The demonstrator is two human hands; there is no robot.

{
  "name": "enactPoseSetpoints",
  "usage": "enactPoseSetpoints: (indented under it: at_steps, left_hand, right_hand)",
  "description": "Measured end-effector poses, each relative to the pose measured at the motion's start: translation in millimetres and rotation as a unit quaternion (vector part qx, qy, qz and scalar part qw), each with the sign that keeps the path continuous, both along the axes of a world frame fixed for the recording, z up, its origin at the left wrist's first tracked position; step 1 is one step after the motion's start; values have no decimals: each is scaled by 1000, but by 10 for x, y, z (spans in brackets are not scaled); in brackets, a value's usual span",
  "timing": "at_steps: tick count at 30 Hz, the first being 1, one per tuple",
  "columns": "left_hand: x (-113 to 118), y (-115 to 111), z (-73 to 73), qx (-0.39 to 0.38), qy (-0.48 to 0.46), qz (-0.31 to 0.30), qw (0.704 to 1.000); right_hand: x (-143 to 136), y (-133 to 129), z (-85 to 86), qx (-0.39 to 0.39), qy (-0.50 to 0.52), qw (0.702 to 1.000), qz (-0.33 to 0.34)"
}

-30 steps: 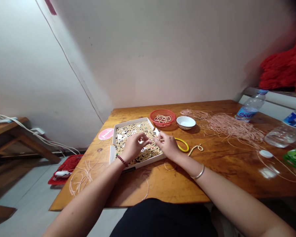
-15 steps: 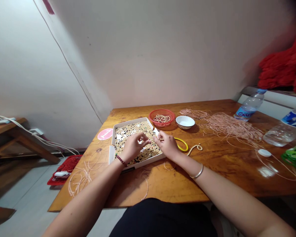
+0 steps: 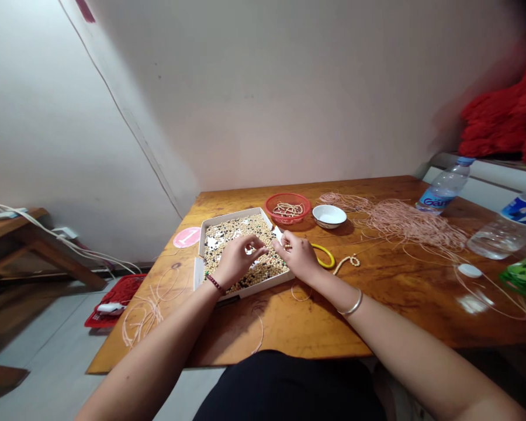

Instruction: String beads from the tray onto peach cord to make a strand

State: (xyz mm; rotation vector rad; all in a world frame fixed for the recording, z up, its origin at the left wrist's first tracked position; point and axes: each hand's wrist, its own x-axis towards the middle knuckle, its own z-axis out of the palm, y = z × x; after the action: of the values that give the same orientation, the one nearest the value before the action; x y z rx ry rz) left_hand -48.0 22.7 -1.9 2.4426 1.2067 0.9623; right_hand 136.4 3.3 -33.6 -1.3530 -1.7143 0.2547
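Little separates the left hand (image 3: 236, 260) from the right hand (image 3: 301, 255) at frame centre; both are curled, though I cannot tell whether they grip anything. Below, loose beads (image 3: 263, 269) lie in a box (image 3: 198, 276), whose raised walls presumably stop them rolling off.

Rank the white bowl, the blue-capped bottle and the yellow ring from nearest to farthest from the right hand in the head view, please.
1. Yellow ring, just right of the right hand.
2. White bowl, farther back, to the right.
3. Blue-capped bottle, farthest, well off to the right.
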Motion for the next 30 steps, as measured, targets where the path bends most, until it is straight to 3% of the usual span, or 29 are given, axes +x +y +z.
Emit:
enactPoseSetpoints:
  at_steps: [30]
  left_hand:
    - [3, -31, 19, 7, 17, 9, 1000]
  right_hand:
    - [25, -24, 64, 16, -25, 999, -22]
